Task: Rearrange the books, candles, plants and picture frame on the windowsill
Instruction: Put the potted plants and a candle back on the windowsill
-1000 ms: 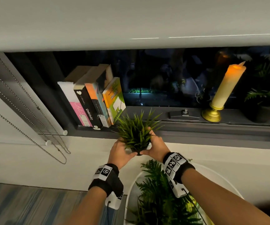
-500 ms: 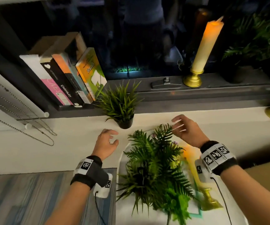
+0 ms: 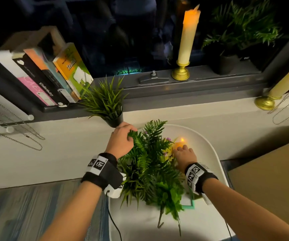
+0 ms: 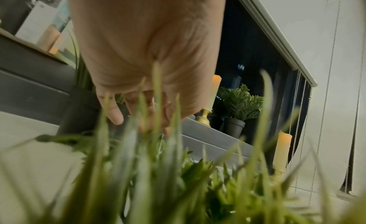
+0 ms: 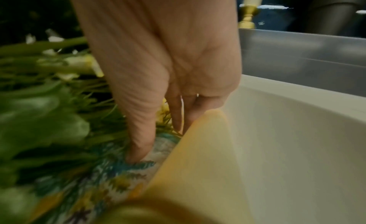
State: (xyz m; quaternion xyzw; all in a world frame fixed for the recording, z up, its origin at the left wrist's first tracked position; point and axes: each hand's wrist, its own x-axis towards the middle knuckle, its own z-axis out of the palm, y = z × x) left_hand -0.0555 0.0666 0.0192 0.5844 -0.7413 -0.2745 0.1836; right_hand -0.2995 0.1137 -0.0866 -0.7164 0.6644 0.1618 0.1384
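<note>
A small grass plant [image 3: 105,103] in a black pot stands on the grey windowsill [image 3: 183,94], beside the leaning books [image 3: 41,79]. A lit candle [image 3: 188,40] on a gold base and a potted fern [image 3: 241,30] stand further right on the sill. Below it a white tray [image 3: 208,153] holds ferns [image 3: 149,162], a lying lit candle [image 5: 200,157] and a teal picture frame [image 3: 189,205]. My left hand [image 3: 130,133] hangs over the fern fronds, fingers [image 4: 114,114] loose and touching leaves. My right hand [image 3: 178,150] reaches down beside the lying candle, its thumb [image 5: 138,146] on the frame's floral picture.
A second tall candle [image 3: 284,82] leans at the sill's right end. Blind chains [image 3: 15,136] hang at the left, and more at the far right. A window latch [image 3: 153,79] sits mid-sill. A brown surface [image 3: 270,180] borders the tray on the right.
Both hands have let go of the grass plant, which now stands on the sill. The left hand moved right onto the fern; the right hand dropped to the lying candle.
</note>
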